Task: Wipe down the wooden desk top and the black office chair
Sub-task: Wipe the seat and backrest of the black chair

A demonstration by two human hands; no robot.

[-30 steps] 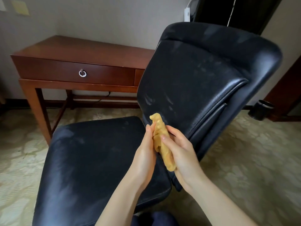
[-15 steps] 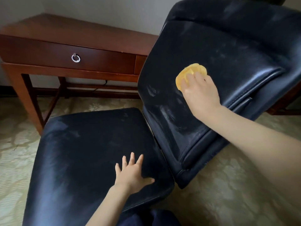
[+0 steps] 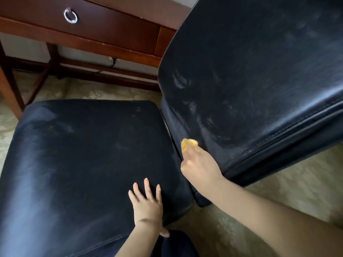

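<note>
Right hand [image 3: 199,164] closed on yellow cloth [image 3: 187,145], pressing it to the lower chair backrest [image 3: 250,71] just above the seat gap. Left hand [image 3: 147,204] open, fingers spread, flat on seat [image 3: 83,154] near its right edge. Desk [image 3: 111,28] behind the chair, ring drawer pull [image 3: 70,15] visible; tabletop out of view.

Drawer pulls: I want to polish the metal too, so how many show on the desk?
1. A single silver ring pull hangs on the drawer front at the upper left, beside the chair back. More could lie outside the frame.
</note>
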